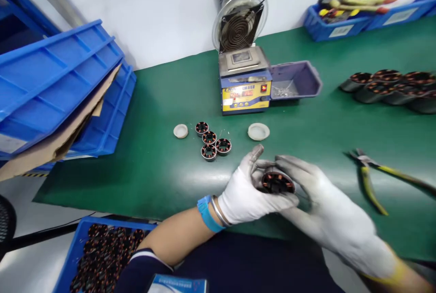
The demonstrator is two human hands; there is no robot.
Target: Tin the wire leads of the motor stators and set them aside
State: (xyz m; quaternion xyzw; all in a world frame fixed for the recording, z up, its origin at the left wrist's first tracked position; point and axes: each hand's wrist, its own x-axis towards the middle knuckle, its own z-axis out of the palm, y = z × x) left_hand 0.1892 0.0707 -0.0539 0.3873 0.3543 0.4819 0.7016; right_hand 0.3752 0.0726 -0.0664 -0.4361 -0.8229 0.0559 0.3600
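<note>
In the head view, a motor stator (278, 183) with a dark ring and copper windings is held up above the bench, its open end facing me. My left hand (247, 188), in a white glove with a blue wrist strap, grips it from the left side. My right hand (320, 202), also gloved, curves around its right side with fingers at the upper rim. Part of the stator's body is hidden behind the gloves. Beyond the hands lie several small stators (223, 146) in a cluster, between two shallow white dishes, one left (180, 131) and one right (259, 131).
A solder pot (245, 93) with a round fume hood stands at the back, beside a purple bin (296, 79). Cutting pliers (366, 166) and several larger stators (378, 93) lie at right. Blue crates (57, 84) lean at left; a blue tray (76, 243) of stators sits below.
</note>
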